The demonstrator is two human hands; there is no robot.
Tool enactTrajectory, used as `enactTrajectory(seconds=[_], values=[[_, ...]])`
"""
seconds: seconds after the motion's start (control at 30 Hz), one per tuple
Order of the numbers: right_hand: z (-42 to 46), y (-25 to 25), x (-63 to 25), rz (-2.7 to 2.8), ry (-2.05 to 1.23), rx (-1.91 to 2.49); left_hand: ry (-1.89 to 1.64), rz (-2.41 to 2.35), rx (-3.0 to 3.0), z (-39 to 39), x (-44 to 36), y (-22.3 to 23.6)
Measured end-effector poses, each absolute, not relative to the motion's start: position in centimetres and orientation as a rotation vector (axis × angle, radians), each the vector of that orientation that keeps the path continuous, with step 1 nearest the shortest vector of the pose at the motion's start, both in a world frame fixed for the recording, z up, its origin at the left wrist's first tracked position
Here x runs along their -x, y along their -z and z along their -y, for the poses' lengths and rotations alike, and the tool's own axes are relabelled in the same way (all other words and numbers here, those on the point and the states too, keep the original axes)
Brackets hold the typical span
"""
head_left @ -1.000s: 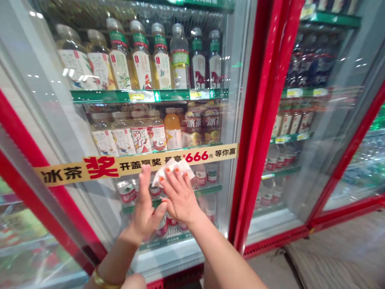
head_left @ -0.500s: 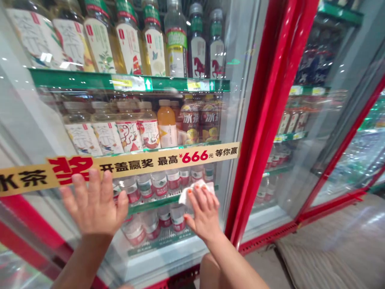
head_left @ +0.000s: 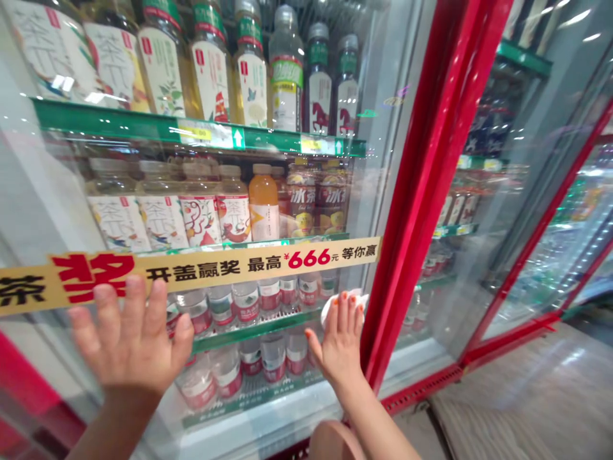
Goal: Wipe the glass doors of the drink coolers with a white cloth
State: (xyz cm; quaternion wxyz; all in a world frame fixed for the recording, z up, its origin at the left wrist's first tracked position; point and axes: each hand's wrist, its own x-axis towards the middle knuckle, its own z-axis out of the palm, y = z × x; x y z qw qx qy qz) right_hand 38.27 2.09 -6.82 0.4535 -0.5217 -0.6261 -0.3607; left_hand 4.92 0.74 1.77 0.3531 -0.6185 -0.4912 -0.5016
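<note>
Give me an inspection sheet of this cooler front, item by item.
Surface: glass cooler door, glare across it.
Things: white wipe pressed to the glass under the right hand's fingers.
Clutter: yellow promotional banner runs across the door; bottled water and bottled tea stand on shelves behind the glass.
Hands: left hand open, flat against the glass; right hand fingers up, over the wipe.
Cables: nothing seen.
Surroundings: red door frame to the right of this door, more cooler doors beyond it, floor at lower right.
</note>
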Motion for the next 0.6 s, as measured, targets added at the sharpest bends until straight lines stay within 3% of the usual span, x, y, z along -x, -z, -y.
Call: enactTrajectory(seconds=[0.17,0.3,0.4,0.5,0.6], values=[[-3.0,0.9,-35.0,1.481,0.816,1.295,1.340,1.221,1.626,-0.6,-4.9,-1.9],[-1.6,3.7,-32.7,1.810,1.018,0.986,1.306,1.199,1.639,-0.6,-4.8,-1.8],[-2.0,3.9,-35.5,1.690,0.980,1.125,1.271,1.159,1.621,-0.8,-5.0,-1.8],[-3.3,-0.5,-37.0,1.411,0.838,1.330,1.210,1.115,1.581,-0.9,-5.3,-2.1],[-3.4,-3.7,-34.9,1.475,0.876,1.288,1.174,1.096,1.551,-0.7,-5.6,-2.5]])
